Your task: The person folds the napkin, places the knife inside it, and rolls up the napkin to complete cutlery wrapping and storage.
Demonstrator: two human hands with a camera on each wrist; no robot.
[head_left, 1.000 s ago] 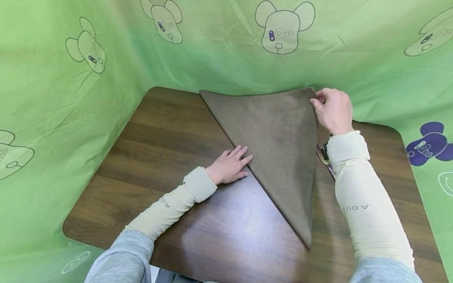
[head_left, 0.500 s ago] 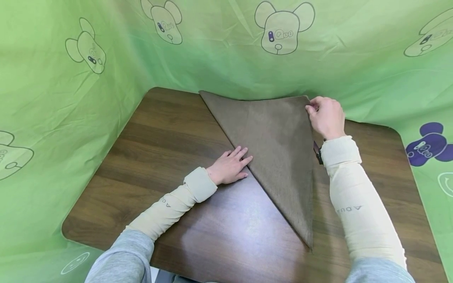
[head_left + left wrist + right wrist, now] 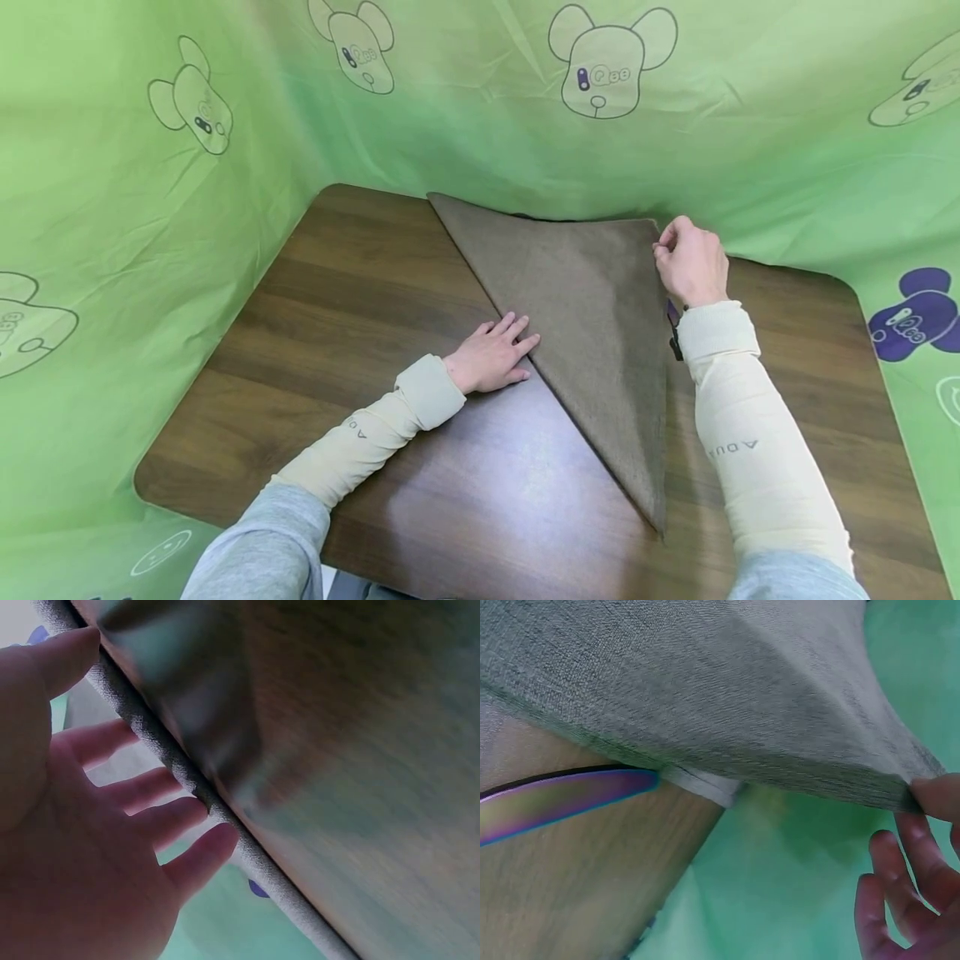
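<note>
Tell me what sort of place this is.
Probably a screened-off work booth: green fabric printed with cartoon animal heads hangs behind and beside a wood-grain table, with a triangular brown cloth on it.

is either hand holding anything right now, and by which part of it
The right hand pinches the brown cloth by its far right corner. The left hand rests across the cloth's long edge, gripping nothing.
</note>
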